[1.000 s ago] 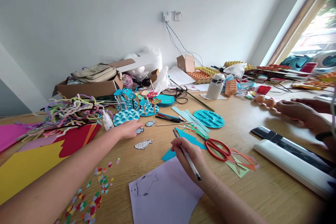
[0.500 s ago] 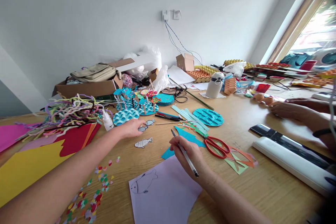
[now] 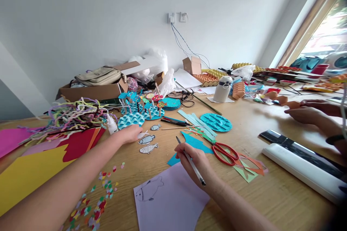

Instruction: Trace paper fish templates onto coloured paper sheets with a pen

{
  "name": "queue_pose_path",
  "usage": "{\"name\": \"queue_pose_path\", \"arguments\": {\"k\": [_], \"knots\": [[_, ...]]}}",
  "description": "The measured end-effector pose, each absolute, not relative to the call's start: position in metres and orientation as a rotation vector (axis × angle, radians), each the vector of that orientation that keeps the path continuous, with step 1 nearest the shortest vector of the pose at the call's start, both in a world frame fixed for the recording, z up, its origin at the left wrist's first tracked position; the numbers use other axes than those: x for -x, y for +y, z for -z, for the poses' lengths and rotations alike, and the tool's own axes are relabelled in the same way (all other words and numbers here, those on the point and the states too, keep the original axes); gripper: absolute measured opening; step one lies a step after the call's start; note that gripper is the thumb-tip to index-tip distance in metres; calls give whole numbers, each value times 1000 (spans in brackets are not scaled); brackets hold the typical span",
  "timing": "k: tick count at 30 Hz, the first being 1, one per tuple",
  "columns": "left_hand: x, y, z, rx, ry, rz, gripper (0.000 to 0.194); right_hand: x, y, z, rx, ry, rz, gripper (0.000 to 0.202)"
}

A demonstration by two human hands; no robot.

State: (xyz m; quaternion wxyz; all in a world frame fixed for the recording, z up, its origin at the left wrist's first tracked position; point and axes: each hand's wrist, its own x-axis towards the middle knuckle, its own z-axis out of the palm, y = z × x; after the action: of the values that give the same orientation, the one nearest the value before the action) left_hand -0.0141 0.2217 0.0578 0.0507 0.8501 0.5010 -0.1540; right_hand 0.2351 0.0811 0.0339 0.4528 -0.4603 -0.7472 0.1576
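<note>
My right hand (image 3: 193, 158) grips a pen (image 3: 191, 161) above the right edge of a purple sheet (image 3: 170, 202), which bears a fish outline (image 3: 149, 190). My left hand (image 3: 132, 133) reaches out beside several small paper fish; its fingers are closed at a small pale piece (image 3: 142, 134), whose shape I cannot make out. Near that hand lie a grey fish (image 3: 146, 139), a striped fish (image 3: 149, 148) and a smaller fish (image 3: 155, 127). A wavy blue disc (image 3: 131, 119) is just beyond the hand.
Red scissors (image 3: 225, 153) lie right of blue paper scraps (image 3: 196, 143). A glue bottle (image 3: 111, 124) stands by tangled pipe cleaners (image 3: 73, 115). Confetti (image 3: 101, 204) is scattered at front left. Another person's hands (image 3: 311, 113) are at the right, behind a white device (image 3: 300, 169).
My left hand has shifted slightly left, and the grey fish it covered now shows fully. A pale piece now shows at its fingers. My right hand still holds the pen.
</note>
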Motion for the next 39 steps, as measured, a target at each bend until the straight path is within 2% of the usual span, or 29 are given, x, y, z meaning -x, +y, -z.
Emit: {"name": "queue_pose_path", "arguments": {"k": [19, 24, 28, 31, 33, 39], "knots": [[18, 229, -58, -2555, 1532, 428, 28, -234, 77, -43, 1163, -1899, -386, 19], [19, 227, -66, -2560, 1559, 288, 27, -234, 78, -42, 1148, -1920, -387, 18], [22, 221, -99, -2502, 1608, 55, 27, -235, 79, -41, 1141, -1904, -392, 16], [18, 202, -130, -2429, 1605, -140, 25, -237, 80, -43, 1158, -1851, -404, 12], [8, 179, -142, -2394, 1526, -234, 15, -240, 81, -45, 1182, -1784, -406, 8], [-33, 88, -133, -2338, 1209, -281, 12, -245, 70, -61, 1080, -1559, -713, 19]]}}
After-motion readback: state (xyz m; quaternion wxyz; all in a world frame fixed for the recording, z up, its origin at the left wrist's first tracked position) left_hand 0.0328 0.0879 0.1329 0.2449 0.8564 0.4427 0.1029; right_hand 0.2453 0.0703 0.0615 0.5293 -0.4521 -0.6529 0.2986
